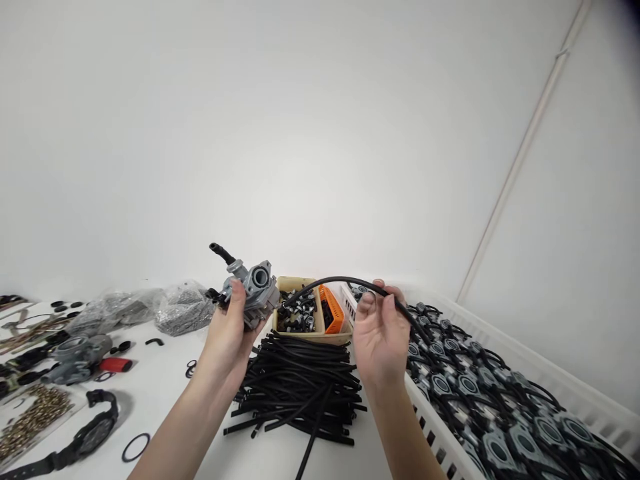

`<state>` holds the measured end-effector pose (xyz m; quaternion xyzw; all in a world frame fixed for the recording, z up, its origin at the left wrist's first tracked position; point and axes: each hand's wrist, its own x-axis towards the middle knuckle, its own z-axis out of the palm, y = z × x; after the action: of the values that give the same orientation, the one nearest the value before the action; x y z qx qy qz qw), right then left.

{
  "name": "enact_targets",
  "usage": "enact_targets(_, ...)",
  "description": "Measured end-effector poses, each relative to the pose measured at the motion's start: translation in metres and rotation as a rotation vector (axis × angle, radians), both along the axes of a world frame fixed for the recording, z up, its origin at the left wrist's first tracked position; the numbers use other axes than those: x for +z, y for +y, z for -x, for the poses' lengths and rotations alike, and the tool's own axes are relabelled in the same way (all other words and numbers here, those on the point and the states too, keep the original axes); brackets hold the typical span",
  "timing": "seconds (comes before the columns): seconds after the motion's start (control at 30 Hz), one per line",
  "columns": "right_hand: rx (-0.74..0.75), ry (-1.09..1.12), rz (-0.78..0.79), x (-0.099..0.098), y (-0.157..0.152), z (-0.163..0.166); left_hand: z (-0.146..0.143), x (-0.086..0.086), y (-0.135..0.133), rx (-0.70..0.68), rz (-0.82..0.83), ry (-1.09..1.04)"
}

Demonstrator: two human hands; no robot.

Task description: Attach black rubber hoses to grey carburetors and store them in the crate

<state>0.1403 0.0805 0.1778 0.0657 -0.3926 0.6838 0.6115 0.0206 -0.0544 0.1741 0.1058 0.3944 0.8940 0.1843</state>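
Observation:
My left hand (231, 327) is wrapped round a grey metal carburetor (257, 293), lifted above the table and tilted, its round bore facing me. A black rubber elbow sticks up from its top. From the carburetor's lower right side a black rubber hose (345, 279) arches across to my right hand (384, 327). The fingers of that hand are closed on the hose, palm toward me, and its free end runs on past them to the right. Below and between both hands lies a pile of black rubber hoses (300, 387).
Behind the pile stand a beige bin (295, 337) of small fittings and an orange basket (333, 310). At right, a white crate (555, 373) holds several carburetors. A wristwatch (95, 433), a red cylinder (116, 365), another carburetor (77, 353) and plastic bags (183, 310) lie at left.

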Motion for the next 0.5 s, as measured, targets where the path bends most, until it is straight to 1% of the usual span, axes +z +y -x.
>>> enact_targets(0.1,-0.022,-0.060,-0.044,-0.002,-0.001,0.003,-0.002,0.000,0.000,0.007,0.007,0.020)
enact_targets(0.23,-0.034,-0.113,-0.021,-0.004,0.001,0.009,-0.004,0.001,0.002,-0.007,0.020,0.021)
enact_targets(0.33,0.008,-0.212,-0.013,-0.007,-0.002,0.018,-0.007,0.001,0.004,-0.026,0.024,-0.003)
enact_targets(0.43,0.102,-0.377,-0.091,-0.014,-0.008,0.028,-0.010,-0.001,0.006,-0.034,0.038,0.004)
enact_targets(0.5,0.116,-0.445,-0.174,-0.019,-0.013,0.034,-0.011,-0.002,0.007,-0.044,0.040,0.028)
